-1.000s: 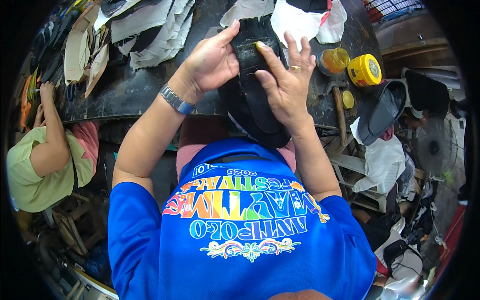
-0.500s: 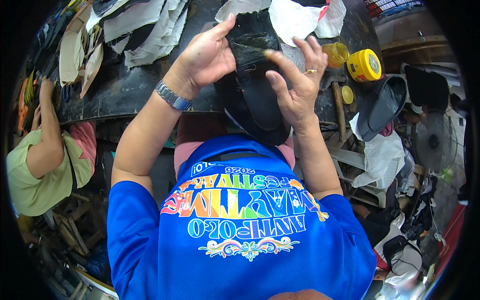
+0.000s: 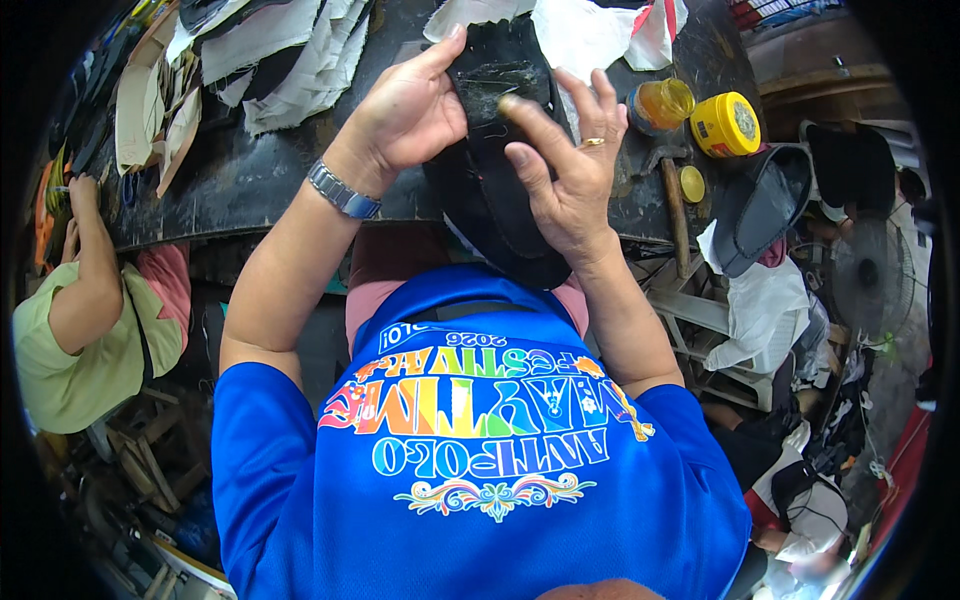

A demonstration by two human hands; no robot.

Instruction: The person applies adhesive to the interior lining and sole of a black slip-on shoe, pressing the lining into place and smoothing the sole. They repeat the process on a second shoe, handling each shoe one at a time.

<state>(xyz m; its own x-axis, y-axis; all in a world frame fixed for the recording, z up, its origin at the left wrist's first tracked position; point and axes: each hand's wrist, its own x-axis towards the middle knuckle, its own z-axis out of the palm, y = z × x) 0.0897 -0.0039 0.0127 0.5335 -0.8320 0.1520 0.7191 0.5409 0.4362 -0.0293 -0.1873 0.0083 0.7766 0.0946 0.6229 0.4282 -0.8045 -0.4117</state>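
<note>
A long black shoe upper [image 3: 490, 185] lies tilted between the table's near edge and my lap, its rounded end close to my shirt. My left hand [image 3: 415, 110], with a metal watch at the wrist, grips its left side, thumb up along the edge. A shiny, wet-looking patch [image 3: 490, 90] with loose threads covers its far part. Over that patch is my right hand [image 3: 570, 150], fingers spread and holding nothing. Its index fingertip, coated in something yellowish, touches the patch or hovers just above; I cannot tell which.
Right of my hands are an amber jar [image 3: 663, 105], a yellow tub [image 3: 726, 124] and a hammer [image 3: 676, 205]. White cloth pieces [image 3: 585, 40] and stacked scraps [image 3: 310, 75] lie on the dark table [image 3: 250, 205]. Another black shoe piece [image 3: 765, 210] sits at right. A person [image 3: 95, 320] works at far left.
My right hand has moved left, its index fingertip shifting left across the wet patch. The shoe upper and my left hand have shifted very slightly left.
</note>
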